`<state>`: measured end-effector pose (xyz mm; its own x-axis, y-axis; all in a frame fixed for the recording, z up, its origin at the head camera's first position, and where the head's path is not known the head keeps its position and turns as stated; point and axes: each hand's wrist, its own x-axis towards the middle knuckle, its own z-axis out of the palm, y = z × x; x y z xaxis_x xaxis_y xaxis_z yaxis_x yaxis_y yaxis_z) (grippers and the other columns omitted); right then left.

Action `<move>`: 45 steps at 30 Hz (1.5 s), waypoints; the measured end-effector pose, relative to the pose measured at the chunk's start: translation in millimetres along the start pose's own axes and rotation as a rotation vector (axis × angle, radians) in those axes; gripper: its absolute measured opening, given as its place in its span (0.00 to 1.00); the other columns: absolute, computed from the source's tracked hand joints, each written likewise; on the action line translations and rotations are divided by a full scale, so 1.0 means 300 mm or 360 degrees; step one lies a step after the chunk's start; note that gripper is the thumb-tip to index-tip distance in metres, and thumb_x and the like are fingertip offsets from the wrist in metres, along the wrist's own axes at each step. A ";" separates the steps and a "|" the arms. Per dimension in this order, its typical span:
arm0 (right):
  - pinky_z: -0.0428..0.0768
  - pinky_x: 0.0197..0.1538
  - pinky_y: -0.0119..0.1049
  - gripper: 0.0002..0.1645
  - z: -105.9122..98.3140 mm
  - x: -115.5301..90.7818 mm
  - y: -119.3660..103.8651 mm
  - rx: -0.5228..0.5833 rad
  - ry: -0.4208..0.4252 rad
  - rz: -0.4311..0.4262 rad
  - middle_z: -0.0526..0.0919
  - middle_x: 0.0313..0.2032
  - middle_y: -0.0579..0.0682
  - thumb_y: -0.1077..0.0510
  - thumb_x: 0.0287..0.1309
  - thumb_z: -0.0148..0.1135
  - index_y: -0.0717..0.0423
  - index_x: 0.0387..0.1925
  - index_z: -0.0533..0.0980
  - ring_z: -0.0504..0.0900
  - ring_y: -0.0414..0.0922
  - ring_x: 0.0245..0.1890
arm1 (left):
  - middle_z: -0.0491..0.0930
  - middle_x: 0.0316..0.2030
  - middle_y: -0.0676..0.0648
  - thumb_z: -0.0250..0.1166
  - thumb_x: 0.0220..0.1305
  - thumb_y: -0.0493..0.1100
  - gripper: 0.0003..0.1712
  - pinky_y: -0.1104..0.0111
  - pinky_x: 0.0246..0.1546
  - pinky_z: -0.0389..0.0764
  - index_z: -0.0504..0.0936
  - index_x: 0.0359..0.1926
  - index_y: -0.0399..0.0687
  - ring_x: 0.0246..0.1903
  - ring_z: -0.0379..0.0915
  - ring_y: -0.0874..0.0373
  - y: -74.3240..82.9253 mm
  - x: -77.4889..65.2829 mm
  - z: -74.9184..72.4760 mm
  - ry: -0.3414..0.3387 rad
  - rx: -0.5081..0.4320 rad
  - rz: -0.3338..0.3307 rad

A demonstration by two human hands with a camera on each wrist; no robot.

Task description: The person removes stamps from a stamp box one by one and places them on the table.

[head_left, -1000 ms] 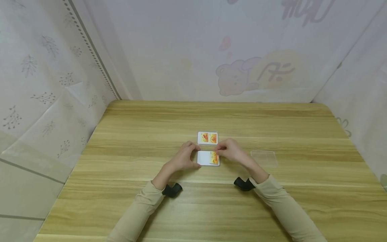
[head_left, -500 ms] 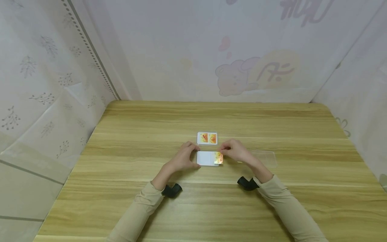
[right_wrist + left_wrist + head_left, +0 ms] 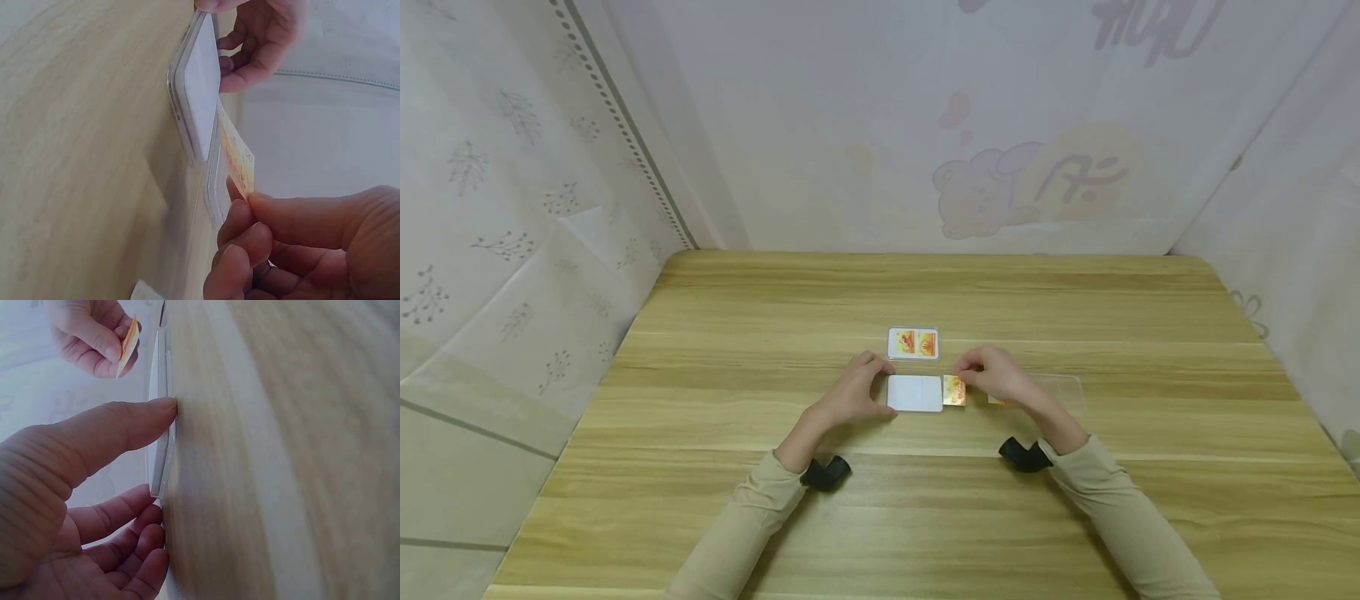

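Observation:
A small yellow-and-orange postage stamp (image 3: 954, 391) is pinched at one corner between the thumb and fingers of my right hand (image 3: 996, 375). Its toothed edge shows in the right wrist view, where the stamp (image 3: 236, 153) hangs tilted beside the case. My left hand (image 3: 852, 392) grips a flat white case (image 3: 914, 393) with clear edges, thumb on the near side and fingers on the far side. In the left wrist view the case (image 3: 161, 419) lies flat on the table. The white face of the case bears no stamp.
Behind the white case lies a second clear-edged case (image 3: 913, 343) with two orange stamps in it. A clear plastic cover (image 3: 1066, 393) rests to the right, partly behind my right wrist. Another orange piece (image 3: 997, 401) peeks out under that hand. The wooden table (image 3: 880, 508) meets cloth-covered walls.
My right hand has drawn the stamp off the white case to the right, baring its white face. The orange piece under the right hand has come into view. My left hand stays put.

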<state>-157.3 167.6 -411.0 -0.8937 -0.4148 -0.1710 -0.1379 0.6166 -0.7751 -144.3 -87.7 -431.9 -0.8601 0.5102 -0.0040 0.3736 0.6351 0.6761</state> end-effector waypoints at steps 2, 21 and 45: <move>0.73 0.34 0.34 0.08 -0.001 -0.001 0.006 -0.0013 0.0014 0.0013 0.82 0.33 0.55 0.67 0.60 0.55 0.67 0.36 0.80 0.73 0.43 0.30 | 0.71 0.46 0.40 0.76 0.41 0.36 0.31 0.56 0.57 0.65 0.75 0.48 0.32 0.52 0.64 0.45 -0.002 0.000 0.001 -0.0001 0.0000 -0.0003; 0.75 0.32 0.34 0.06 0.001 -0.002 0.025 -0.0206 0.0103 0.0058 0.80 0.27 0.53 0.70 0.57 0.55 0.67 0.32 0.79 0.75 0.44 0.28 | 0.71 0.47 0.41 0.77 0.41 0.36 0.31 0.56 0.57 0.65 0.75 0.48 0.33 0.53 0.63 0.45 0.002 -0.004 -0.002 -0.0006 -0.0018 -0.0021; 0.70 0.24 0.31 0.05 0.030 0.017 0.016 -0.0451 0.0174 0.0076 0.74 0.21 0.51 0.72 0.51 0.57 0.63 0.24 0.75 0.70 0.42 0.21 | 0.71 0.47 0.41 0.77 0.40 0.37 0.30 0.56 0.57 0.65 0.76 0.47 0.35 0.53 0.64 0.45 0.007 0.000 -0.006 -0.0014 0.0011 -0.0025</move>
<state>-158.8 162.4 -421.1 -0.9407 -0.3156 -0.1246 -0.1943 0.8021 -0.5647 -144.0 -87.5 -429.3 -0.8628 0.5051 -0.0210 0.3625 0.6472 0.6706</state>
